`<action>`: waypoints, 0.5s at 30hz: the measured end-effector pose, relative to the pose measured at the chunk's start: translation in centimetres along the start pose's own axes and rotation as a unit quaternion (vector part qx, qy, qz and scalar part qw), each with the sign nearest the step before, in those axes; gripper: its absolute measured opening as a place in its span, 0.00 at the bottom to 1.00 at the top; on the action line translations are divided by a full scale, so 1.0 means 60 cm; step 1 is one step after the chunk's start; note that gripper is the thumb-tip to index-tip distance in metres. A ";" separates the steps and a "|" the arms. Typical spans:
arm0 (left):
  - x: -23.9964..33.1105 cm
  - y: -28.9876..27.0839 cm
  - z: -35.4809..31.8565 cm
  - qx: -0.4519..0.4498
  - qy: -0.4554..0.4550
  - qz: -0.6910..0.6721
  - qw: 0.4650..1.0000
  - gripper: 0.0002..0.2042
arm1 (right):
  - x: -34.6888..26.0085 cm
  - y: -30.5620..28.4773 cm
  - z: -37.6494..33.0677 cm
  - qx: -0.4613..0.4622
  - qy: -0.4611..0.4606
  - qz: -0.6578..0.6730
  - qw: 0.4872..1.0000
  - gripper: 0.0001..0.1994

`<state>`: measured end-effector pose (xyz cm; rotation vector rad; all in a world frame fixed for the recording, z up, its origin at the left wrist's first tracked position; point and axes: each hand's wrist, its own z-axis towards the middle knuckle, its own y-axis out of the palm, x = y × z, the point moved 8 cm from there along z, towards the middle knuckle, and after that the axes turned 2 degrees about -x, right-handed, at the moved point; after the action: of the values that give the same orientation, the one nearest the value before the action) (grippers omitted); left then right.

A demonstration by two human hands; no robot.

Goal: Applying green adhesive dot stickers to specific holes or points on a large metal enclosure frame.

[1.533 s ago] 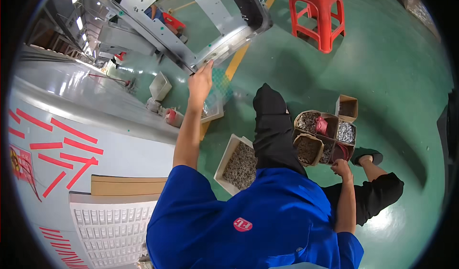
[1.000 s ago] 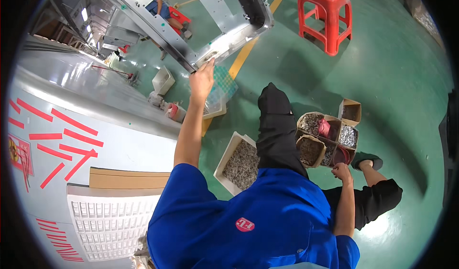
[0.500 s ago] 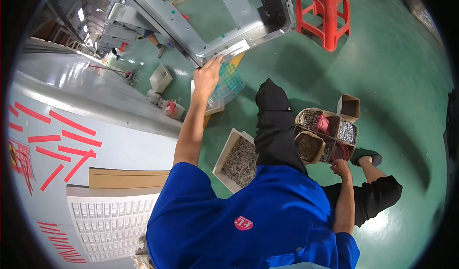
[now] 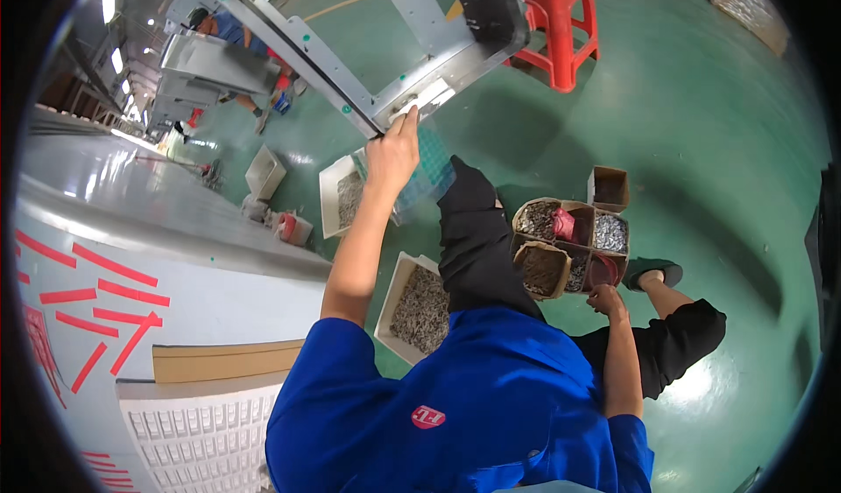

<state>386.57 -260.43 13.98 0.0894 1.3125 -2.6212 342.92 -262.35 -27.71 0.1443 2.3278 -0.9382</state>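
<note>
My left hand (image 4: 393, 156) grips the near corner of a large metal frame (image 4: 350, 99), with its fingers over the silvery edge beside a pale strip. The frame has an open middle and small green dots along its bars. Low on the right, my right hand (image 4: 605, 299) is closed at the near rim of a divided cardboard box (image 4: 574, 212). Its fingertips meet beside a compartment with a reddish inside (image 4: 603, 269); whatever they hold, if anything, is hidden. Other compartments hold small metal parts (image 4: 611, 233) and a red packet (image 4: 563, 224).
A white bin of small metal parts (image 4: 419, 311) stands by my left leg. Behind it are another white bin (image 4: 330, 199) and a green-dotted clear sheet (image 4: 429, 173). A red stool (image 4: 561, 28) stands beyond the frame. Far left, a person (image 4: 229, 30) bends by a metal piece.
The whole view has shifted slightly, bringing more of the far person into sight. My left hand stays at the frame's corner, and my right hand stays by the box's near rim.
</note>
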 end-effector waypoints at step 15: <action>0.100 0.027 0.033 -0.103 -0.020 0.039 0.994 0.26 | 0.003 0.000 0.005 0.002 0.038 -0.033 0.999 0.11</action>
<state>381.13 -263.86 13.02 0.0547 1.5251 -2.3961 342.92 -262.56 -27.99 0.1087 2.4139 -0.9865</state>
